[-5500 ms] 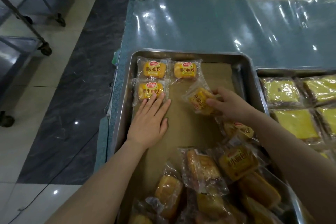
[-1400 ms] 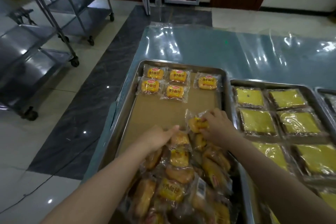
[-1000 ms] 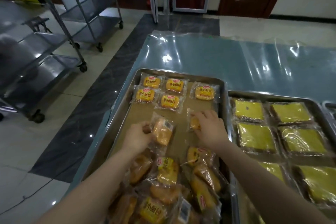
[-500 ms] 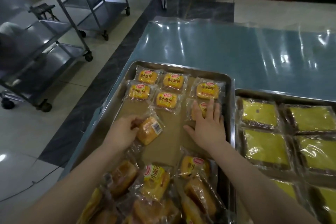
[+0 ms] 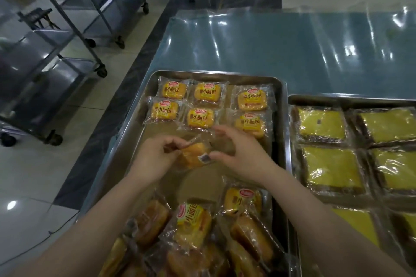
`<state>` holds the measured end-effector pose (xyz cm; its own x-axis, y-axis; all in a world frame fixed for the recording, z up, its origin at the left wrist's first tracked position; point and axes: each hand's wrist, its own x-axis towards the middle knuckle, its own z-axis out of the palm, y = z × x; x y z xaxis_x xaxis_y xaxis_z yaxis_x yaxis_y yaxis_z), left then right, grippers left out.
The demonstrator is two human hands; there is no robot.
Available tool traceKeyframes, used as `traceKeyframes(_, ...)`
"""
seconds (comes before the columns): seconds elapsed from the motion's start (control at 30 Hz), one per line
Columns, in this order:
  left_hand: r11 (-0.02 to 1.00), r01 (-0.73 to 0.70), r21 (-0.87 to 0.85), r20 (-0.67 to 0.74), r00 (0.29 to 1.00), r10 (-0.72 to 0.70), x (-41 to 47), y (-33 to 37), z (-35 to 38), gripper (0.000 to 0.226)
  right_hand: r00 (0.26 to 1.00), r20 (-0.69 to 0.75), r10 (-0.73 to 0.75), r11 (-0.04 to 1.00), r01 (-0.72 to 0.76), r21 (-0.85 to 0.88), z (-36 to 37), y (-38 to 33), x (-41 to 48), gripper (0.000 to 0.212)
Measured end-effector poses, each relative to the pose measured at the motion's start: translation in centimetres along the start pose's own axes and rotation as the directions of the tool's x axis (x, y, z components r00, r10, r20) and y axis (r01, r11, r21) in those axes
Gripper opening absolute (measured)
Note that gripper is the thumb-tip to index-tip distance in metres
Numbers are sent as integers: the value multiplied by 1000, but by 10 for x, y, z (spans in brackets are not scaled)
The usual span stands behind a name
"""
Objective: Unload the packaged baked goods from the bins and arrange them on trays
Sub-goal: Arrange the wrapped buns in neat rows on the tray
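Observation:
A steel tray (image 5: 280, 123) lined with brown paper holds several yellow wrapped small breads in neat rows at its far end, such as the one at the far left (image 5: 172, 90). A loose heap of wrapped breads (image 5: 193, 225) fills the near end. Over the middle of the tray, one wrapped bread (image 5: 193, 155) lies back side up, its barcode label showing. My left hand (image 5: 153, 157) pinches its left wrapper edge. My right hand (image 5: 240, 155) pinches its right edge with thumb and curled fingers.
A second steel tray (image 5: 337, 99) on the right holds several wrapped yellow cake slices. The table beyond is covered in shiny plastic film (image 5: 292, 47). Wheeled steel rack carts (image 5: 56, 56) stand on the tiled floor to the left.
My right hand left the bread it was pressing into the second row and moved left to take the package that my left hand holds. The camera tilted slightly.

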<state>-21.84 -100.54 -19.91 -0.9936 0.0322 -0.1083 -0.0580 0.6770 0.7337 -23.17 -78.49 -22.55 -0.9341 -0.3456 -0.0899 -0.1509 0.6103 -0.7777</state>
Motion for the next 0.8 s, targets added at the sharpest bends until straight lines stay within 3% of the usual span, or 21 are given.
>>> traceKeyframes(0.07, 999, -33, -30, -8, 999, 33, -3, 3, 3, 36, 994, 104, -34, 999, 36, -22, 12, -5, -5, 36)
traceKeyframes(0.23, 963, -221, 157, 32, 975, 219, -21, -4, 7, 41, 991, -125, 53, 999, -54, 2, 28, -1, -7, 39)
traceKeyframes(0.33, 880, -320, 351, 96, 947, 306, -31, -21, 3, 35, 981, -166, 104, 994, -107, -6, 29, 4, -6, 32)
traceKeyframes(0.5, 881, -256, 399, 218, 959, 180, -39, -54, -12, 26, 983, -83, 162, 986, -165, -24, 29, -9, -2, 21)
traceKeyframes(0.67, 865, -293, 406, 260, 945, 198, -38, -58, -19, 15, 989, 51, 137, 978, -126, -168, 48, -43, 7, 10)
traceKeyframes(0.8, 841, -255, 476, 211, 962, 172, -39, -65, -23, 20, 991, 74, 114, 949, -87, -303, 74, -64, 14, 36)
